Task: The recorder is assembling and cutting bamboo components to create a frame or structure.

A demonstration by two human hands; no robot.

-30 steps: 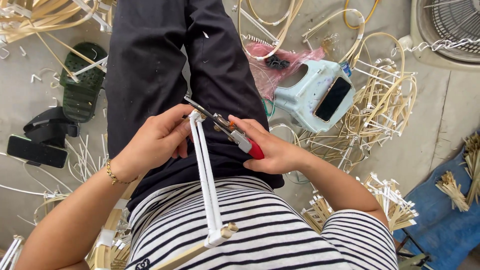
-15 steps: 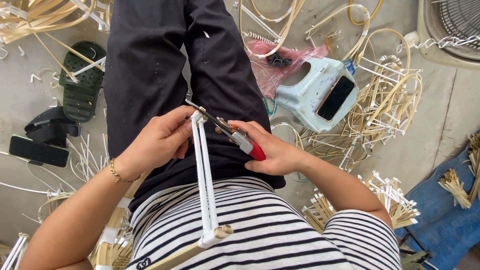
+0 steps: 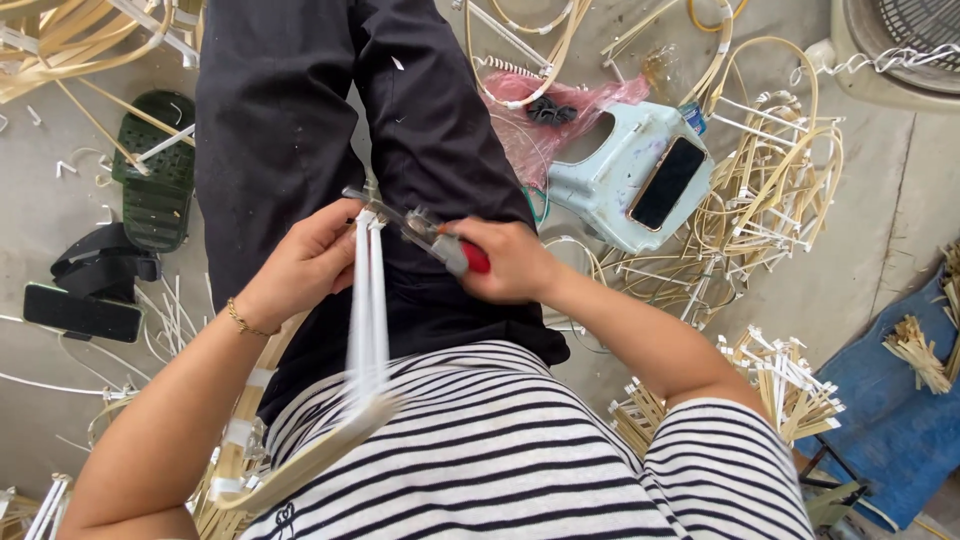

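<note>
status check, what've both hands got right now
Left hand pinching top of the white-wrapped rattan strips. Right hand gripping red-handled pliers, nose at the strip ends. Nothing between hands and work.

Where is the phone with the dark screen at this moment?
In the head view, the phone lies on the pale blue stool, on the right side, just beyond the right hand.

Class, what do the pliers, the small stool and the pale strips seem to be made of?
Pliers: dull grey metal, glossy red grip, probably plastic. Small stool: moulded pale-green plastic, scuffed. Pale strips: likely cane or rattan, matt and bendable; blurred here.
</note>
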